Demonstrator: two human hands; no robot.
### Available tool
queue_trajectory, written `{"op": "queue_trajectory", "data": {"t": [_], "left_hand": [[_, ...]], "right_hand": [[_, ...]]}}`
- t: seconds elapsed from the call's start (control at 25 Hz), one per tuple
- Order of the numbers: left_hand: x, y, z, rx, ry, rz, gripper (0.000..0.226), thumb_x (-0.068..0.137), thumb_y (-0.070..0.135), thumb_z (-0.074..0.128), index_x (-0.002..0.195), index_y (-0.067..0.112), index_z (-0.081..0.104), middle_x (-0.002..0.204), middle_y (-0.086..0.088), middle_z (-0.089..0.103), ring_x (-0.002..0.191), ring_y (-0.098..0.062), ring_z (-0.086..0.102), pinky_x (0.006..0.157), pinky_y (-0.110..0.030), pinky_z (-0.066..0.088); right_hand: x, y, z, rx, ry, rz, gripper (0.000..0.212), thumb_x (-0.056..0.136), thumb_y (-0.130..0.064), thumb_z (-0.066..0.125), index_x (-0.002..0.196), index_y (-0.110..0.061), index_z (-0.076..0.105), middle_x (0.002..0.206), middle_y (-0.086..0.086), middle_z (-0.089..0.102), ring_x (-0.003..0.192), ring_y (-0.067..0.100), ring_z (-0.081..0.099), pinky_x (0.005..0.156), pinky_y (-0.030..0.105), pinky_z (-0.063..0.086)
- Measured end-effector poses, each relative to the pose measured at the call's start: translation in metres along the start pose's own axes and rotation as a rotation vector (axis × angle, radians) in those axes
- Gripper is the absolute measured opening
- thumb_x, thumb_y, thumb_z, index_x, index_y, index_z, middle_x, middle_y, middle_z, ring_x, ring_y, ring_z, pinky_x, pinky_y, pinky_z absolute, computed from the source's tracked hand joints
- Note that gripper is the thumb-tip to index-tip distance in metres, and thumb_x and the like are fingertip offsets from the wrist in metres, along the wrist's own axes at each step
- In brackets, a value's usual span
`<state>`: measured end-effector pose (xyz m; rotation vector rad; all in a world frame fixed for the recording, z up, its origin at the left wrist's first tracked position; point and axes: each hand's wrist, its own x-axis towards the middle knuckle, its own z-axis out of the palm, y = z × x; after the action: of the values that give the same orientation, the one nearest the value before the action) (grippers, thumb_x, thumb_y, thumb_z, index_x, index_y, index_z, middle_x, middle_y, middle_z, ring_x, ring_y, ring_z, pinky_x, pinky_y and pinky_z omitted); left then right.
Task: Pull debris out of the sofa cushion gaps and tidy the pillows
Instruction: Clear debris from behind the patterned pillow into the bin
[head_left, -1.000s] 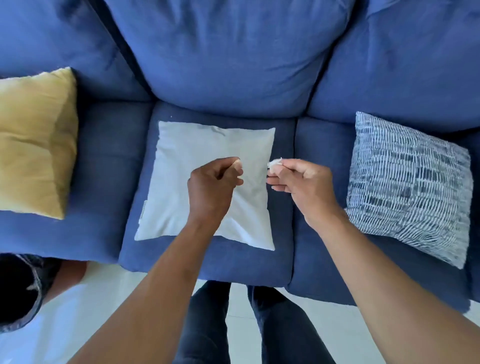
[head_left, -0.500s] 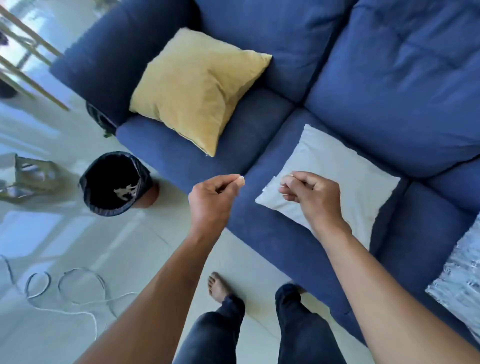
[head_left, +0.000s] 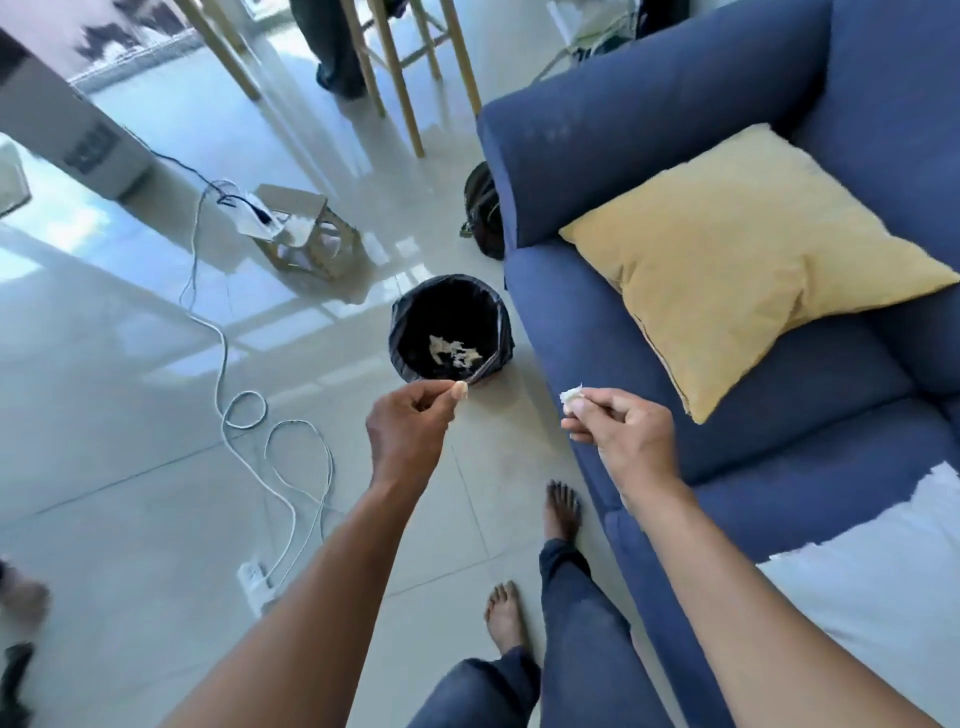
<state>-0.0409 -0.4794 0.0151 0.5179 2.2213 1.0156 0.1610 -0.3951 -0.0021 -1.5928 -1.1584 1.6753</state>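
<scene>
My right hand (head_left: 618, 431) pinches a small white scrap of debris (head_left: 571, 396) between thumb and fingers, just off the front edge of the blue sofa (head_left: 675, 395). My left hand (head_left: 410, 421) is pinched shut over the floor, just this side of a black-lined bin (head_left: 447, 332); whether it holds anything is too small to tell. White scraps lie in the bin's bottom. A yellow pillow (head_left: 743, 265) leans at the sofa's arm. A white pillow (head_left: 883, 582) lies flat on the seat at lower right.
White cables (head_left: 244, 415) loop across the tiled floor to a power strip (head_left: 254, 574). A small wooden stool (head_left: 301, 234) stands beyond the bin, a dark bag (head_left: 483, 213) beside the sofa arm. Wooden chair legs and another person's legs are at the top. My bare feet stand by the sofa.
My view has swung left from the sofa seat to the floor and bin. Both hands, still pinched, have moved away from the white pillow toward the bin.
</scene>
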Motion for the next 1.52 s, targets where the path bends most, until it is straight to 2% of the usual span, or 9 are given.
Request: {"op": "queue_trajectory", "data": {"t": [0.28, 0.48, 0.64, 0.76, 0.84, 1.04, 1.2, 1.36, 1.52], "left_hand": [[0.138, -0.027, 0.021, 0.021, 0.117, -0.132, 0.019, 0.078, 0.048, 0.081, 0.078, 0.029, 0.079, 0.067, 0.012, 0.074, 0.071, -0.011, 0.073, 0.08, -0.039, 0.061], [0.216, -0.064, 0.051, 0.074, 0.14, -0.179, 0.022, 0.081, 0.049, 0.078, 0.082, 0.027, 0.079, 0.068, 0.012, 0.073, 0.069, -0.004, 0.069, 0.072, -0.024, 0.054], [0.269, -0.097, 0.065, 0.11, 0.136, -0.214, 0.023, 0.083, 0.049, 0.077, 0.083, 0.026, 0.078, 0.072, 0.011, 0.073, 0.072, -0.002, 0.067, 0.063, -0.009, 0.041], [0.303, -0.123, 0.073, 0.147, 0.145, -0.209, 0.022, 0.083, 0.048, 0.076, 0.083, 0.027, 0.078, 0.072, 0.012, 0.073, 0.072, -0.001, 0.068, 0.063, -0.008, 0.044], [0.324, -0.136, 0.079, 0.17, 0.117, -0.212, 0.019, 0.085, 0.046, 0.075, 0.088, 0.027, 0.079, 0.076, 0.012, 0.074, 0.075, -0.005, 0.07, 0.07, -0.015, 0.05], [0.34, -0.136, 0.084, 0.253, 0.001, -0.244, 0.023, 0.092, 0.027, 0.066, 0.112, 0.024, 0.076, 0.108, 0.007, 0.076, 0.1, -0.01, 0.068, 0.086, -0.015, 0.044], [0.314, -0.106, 0.066, 0.268, -0.038, -0.214, 0.022, 0.094, 0.026, 0.061, 0.108, 0.025, 0.077, 0.096, 0.008, 0.077, 0.092, -0.013, 0.07, 0.082, -0.019, 0.049], [0.274, -0.051, 0.046, 0.314, -0.129, -0.087, 0.022, 0.096, 0.028, 0.06, 0.108, 0.026, 0.078, 0.09, 0.009, 0.077, 0.084, -0.011, 0.069, 0.075, -0.018, 0.044], [0.23, 0.008, 0.047, 0.371, -0.225, 0.158, 0.024, 0.099, 0.032, 0.055, 0.11, 0.027, 0.076, 0.101, 0.008, 0.077, 0.096, -0.016, 0.069, 0.082, -0.025, 0.048]], "right_hand": [[0.162, -0.004, 0.113, -0.254, -0.121, 0.034, 0.011, 0.085, -0.017, 0.079, 0.085, -0.007, 0.076, 0.077, 0.013, 0.078, 0.075, 0.027, 0.077, 0.073, 0.04, 0.066], [0.253, 0.022, 0.173, -0.387, -0.128, 0.053, 0.013, 0.084, -0.024, 0.08, 0.076, -0.015, 0.073, 0.07, 0.006, 0.077, 0.068, 0.018, 0.077, 0.072, 0.047, 0.065], [0.308, 0.066, 0.216, -0.479, -0.081, 0.087, 0.016, 0.081, -0.024, 0.076, 0.067, -0.022, 0.068, 0.062, -0.002, 0.074, 0.066, 0.016, 0.076, 0.072, 0.047, 0.064], [0.338, 0.098, 0.24, -0.508, -0.061, 0.165, 0.019, 0.083, -0.014, 0.068, 0.067, -0.023, 0.067, 0.065, -0.001, 0.075, 0.066, 0.02, 0.077, 0.07, 0.047, 0.065], [0.345, 0.112, 0.249, -0.513, -0.033, 0.209, 0.023, 0.084, -0.008, 0.063, 0.067, -0.023, 0.066, 0.067, 0.0, 0.075, 0.063, 0.02, 0.077, 0.067, 0.046, 0.066], [0.327, 0.106, 0.243, -0.535, -0.012, 0.208, 0.023, 0.087, -0.007, 0.061, 0.074, -0.025, 0.066, 0.075, -0.003, 0.076, 0.064, 0.013, 0.076, 0.072, 0.043, 0.065], [0.292, 0.069, 0.222, -0.515, 0.048, 0.189, 0.018, 0.087, -0.01, 0.062, 0.079, -0.024, 0.07, 0.076, -0.003, 0.077, 0.066, 0.013, 0.076, 0.074, 0.045, 0.064], [0.243, 0.011, 0.195, -0.528, 0.115, 0.079, 0.014, 0.088, -0.017, 0.061, 0.085, -0.02, 0.074, 0.075, -0.003, 0.076, 0.077, 0.018, 0.074, 0.079, 0.04, 0.061], [0.19, -0.034, 0.151, -0.518, 0.255, -0.019, 0.015, 0.095, -0.021, 0.062, 0.1, -0.018, 0.076, 0.086, -0.004, 0.075, 0.084, 0.015, 0.069, 0.081, 0.03, 0.054]]}}
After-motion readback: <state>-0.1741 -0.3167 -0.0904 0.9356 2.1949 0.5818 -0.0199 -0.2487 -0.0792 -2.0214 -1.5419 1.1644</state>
